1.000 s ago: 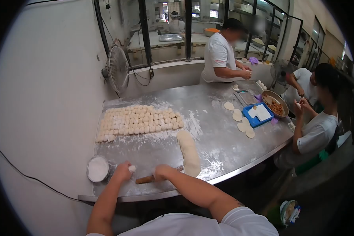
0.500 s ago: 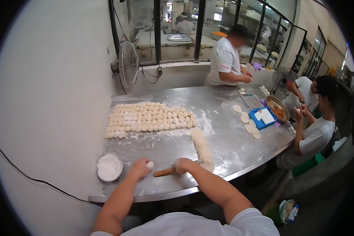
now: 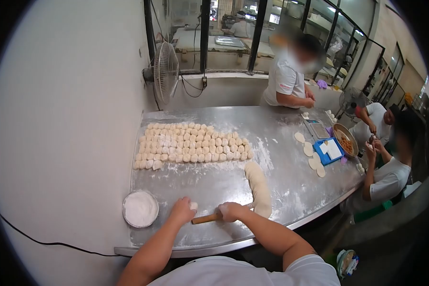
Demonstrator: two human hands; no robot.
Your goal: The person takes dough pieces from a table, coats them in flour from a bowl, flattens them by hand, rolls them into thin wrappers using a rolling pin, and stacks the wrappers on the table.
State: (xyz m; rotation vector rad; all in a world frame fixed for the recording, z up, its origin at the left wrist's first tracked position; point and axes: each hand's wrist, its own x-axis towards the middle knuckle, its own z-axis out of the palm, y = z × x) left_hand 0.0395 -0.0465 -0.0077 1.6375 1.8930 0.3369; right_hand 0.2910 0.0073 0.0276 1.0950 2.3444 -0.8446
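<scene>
My left hand (image 3: 180, 210) is closed on a small white dough ball (image 3: 194, 205) just above the near part of the metal table. Beside it, my right hand (image 3: 230, 212) grips a wooden rolling pin (image 3: 205, 219), which slants across the steel. The pin's far end reaches the thick floured roll of dough sheets (image 3: 258, 188) lying to the right of that hand. Rows of dough balls (image 3: 195, 143) cover the tabletop further back. Left of my left hand stands a round bowl of white flour (image 3: 140, 209).
Flat dough rounds (image 3: 309, 149), a blue tray (image 3: 329, 150) and a pan of orange filling (image 3: 346, 140) sit at the right end. A co-worker (image 3: 286, 78) stands behind the table; two more are at the right. A wall fan (image 3: 166, 72) hangs at the left.
The whole view has shifted, so the table now appears further right and lower. My left hand still holds the dough ball and my right hand still holds the rolling pin.
</scene>
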